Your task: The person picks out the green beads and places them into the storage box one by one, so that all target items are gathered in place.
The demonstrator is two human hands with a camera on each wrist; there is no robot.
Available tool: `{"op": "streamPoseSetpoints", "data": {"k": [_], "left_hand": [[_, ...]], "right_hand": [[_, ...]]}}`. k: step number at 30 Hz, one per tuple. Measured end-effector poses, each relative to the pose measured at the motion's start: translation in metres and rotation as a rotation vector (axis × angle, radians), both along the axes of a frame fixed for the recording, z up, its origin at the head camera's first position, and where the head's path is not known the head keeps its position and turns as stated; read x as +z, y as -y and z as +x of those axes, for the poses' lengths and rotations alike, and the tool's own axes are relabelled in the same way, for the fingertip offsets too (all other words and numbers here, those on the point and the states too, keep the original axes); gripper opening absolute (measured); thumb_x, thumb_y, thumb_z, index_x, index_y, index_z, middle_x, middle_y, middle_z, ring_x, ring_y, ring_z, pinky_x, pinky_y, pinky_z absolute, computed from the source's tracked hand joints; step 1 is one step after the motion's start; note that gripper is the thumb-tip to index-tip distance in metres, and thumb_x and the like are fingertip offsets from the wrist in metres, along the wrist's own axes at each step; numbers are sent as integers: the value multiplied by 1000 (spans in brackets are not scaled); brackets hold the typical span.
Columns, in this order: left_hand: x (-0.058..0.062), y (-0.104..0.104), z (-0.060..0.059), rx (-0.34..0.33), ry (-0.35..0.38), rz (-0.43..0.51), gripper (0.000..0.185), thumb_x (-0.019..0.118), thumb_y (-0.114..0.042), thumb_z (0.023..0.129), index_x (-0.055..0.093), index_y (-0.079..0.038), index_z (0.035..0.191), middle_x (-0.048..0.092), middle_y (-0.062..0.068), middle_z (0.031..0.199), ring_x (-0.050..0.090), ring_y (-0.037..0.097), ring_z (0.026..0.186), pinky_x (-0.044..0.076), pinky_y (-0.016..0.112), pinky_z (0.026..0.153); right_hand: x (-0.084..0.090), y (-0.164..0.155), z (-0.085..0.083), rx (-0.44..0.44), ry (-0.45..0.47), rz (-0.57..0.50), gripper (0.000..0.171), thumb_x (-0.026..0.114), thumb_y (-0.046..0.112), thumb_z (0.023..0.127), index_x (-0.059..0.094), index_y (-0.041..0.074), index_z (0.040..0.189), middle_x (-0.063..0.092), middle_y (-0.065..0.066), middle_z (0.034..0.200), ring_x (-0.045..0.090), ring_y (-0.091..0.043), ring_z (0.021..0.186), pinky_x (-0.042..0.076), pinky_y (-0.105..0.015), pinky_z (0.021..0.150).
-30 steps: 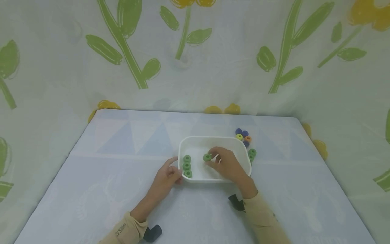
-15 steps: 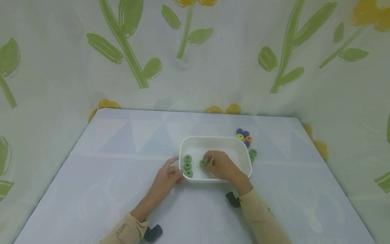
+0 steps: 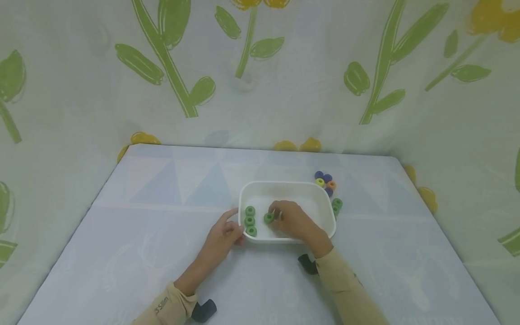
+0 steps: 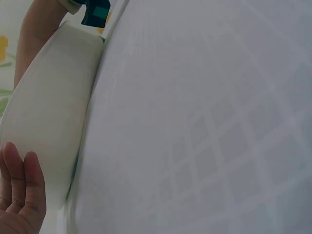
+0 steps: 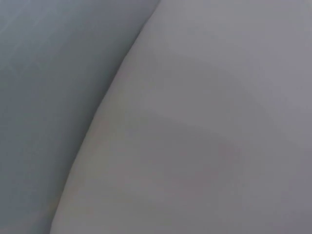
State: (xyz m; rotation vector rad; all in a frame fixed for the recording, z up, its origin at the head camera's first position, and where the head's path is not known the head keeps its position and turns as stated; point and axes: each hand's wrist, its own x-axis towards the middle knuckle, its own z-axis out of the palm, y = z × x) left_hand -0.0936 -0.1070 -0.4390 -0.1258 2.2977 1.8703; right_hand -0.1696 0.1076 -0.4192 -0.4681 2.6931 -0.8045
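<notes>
**A:** Nearest the bottom of the head view, what are my hands doing?

**B:** My left hand (image 3: pixel 223 235) rests against the left end of the white oval plastic tub (image 3: pixel 284 186), fingers loosely curled along its wall and gripping nothing; the left wrist view shows the fingertips (image 4: pixel 22 187) beside that wall. My right hand (image 3: pixel 294 221) is inside the tub, its grip pinched on a green foam ring (image 3: pixel 268 218), low over the floor at centre frame.

**A:** How do I seat it well?

**B:** I judge the ring belongs in line with the three green rings (image 3: pixel 249 220) stacked in a column at the tub's left end. I'd keep the left hand bracing, lower the ring flat, hole up, just beside that column without nudging it, then part the fingers straight upward.

**A:** Farther back?

**B:** Two green rings (image 3: pixel 336 205) lie on the pale patterned tabletop (image 3: pixel 162 189) off the tub's right end; beyond them, a small cluster of blue, yellow and orange rings (image 3: pixel 325 181). The right wrist view is a blur.
</notes>
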Motion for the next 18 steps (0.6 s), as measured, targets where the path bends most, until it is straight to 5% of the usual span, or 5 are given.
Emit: {"op": "streamPoseSetpoints", "data": {"k": [10,18], "left_hand": [[1,-1,-1,2,-1,12,57,58,-10,96,40,-7,150,66,7,84,65,13,78,57,26,77],[-1,0,0,-4,-13,11,58,57,-11,96,39,-5,150,65,6,83,65,12,78,57,25,76]], "right_hand": [[-2,-2,-2,-33,-13,55,14,74,18,89,70,15,103,72,-1,99,66,-17,97,54,-37,93],[2,2,1,-1,11,31,7,72,23,92,74,16,91,72,2,87,59,-11,78,52,-32,81]]}}
